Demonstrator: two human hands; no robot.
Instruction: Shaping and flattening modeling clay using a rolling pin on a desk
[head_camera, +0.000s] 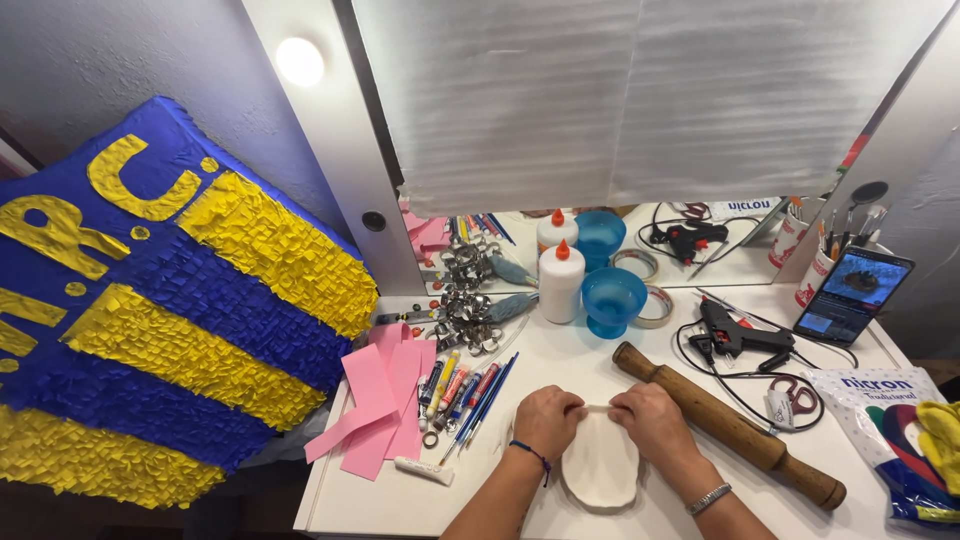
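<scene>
Fingers (570, 408) of both hands are pinched closed on the top rim of a white clay piece (600, 470), an oval slab lying flat on the white bench (340, 500) near its front edge. The left hand (546, 420) is placed at the slab's upper left, the right hand (652, 420) at its upper right, thumbs nearly meeting. A wooden rolling pin (730, 425) is laid diagonally just right of the right hand. Pink paper strips (380, 405) and pens (465, 390) are seen to the left, a glue bottle (560, 282) and blue bowl (612, 298) behind.
</scene>
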